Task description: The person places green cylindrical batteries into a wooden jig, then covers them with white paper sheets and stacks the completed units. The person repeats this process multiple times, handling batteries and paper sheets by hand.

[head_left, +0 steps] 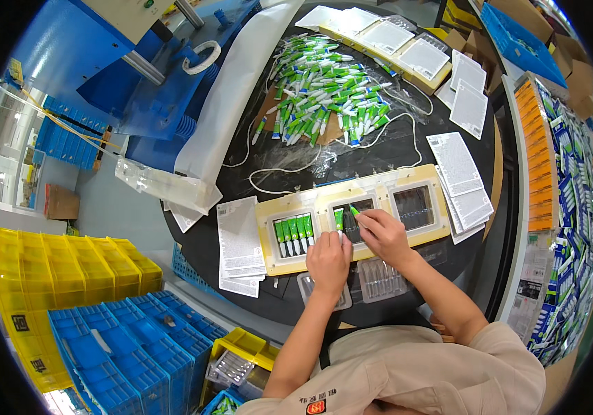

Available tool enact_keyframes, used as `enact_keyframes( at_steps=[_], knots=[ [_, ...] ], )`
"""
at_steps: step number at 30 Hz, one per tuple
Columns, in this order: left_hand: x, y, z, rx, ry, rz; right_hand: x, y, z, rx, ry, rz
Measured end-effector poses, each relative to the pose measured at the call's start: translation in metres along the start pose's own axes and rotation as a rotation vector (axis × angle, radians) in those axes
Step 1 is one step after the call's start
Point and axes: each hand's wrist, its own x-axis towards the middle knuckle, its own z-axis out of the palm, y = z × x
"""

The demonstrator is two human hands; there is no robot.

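A long cream-yellow frame (288, 203) with three windows lies across the near part of the black round table. Several small green tubes with white caps (294, 235) sit side by side in its left window. My left hand (328, 261) is at the middle window, its fingers closed at the lower end of an upright green tube (339, 218); that end is hidden. My right hand (384, 236) pinches another green tube (355, 211) over the same window, its tip pointing up and left. In the right window, a clear blister tray (414, 207) holds no tubes.
Beyond the frame is a heap of green and white tubes (324, 97), with a white cord (417, 138) around it. Printed white cards (239, 235) lie left and right (459, 166). Clear blister trays (383, 280) are nearest me. A blue machine (165, 104) stands left.
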Motion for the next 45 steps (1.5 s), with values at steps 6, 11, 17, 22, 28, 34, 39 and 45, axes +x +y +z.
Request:
enact_keyframes(
  at_steps=[6, 11, 17, 22, 28, 34, 39, 45],
  knots=[
    [0.001, -0.001, 0.004, 0.011, 0.001, 0.010, -0.010, -0.015, 0.013, -0.145, 0.063, 0.002],
    [-0.002, -0.009, -0.011, -0.085, -0.146, 0.022, -0.006, -0.022, 0.011, -0.208, -0.035, 0.036],
    [0.008, -0.026, -0.015, -0.118, -0.287, 0.280, 0.022, -0.018, -0.009, -0.213, -0.062, 0.045],
    [0.035, -0.038, -0.015, -0.130, -0.279, 0.394, 0.109, 0.063, -0.003, -0.212, 0.109, 0.229],
    [0.179, -0.064, 0.053, -0.058, 0.137, 0.158, 0.167, 0.122, 0.050, -0.618, -0.142, 0.324],
    [0.237, -0.085, 0.093, 0.117, -0.209, 0.094, 0.170, 0.133, 0.045, -0.542, -0.286, 0.533],
    [0.198, -0.084, 0.044, 0.079, -0.248, -0.003, 0.144, 0.130, 0.024, -0.508, -0.337, 0.545],
    [0.149, -0.073, -0.026, -1.278, -0.565, -0.490, 0.134, 0.133, -0.001, -0.345, -0.381, 0.642]
  ],
)
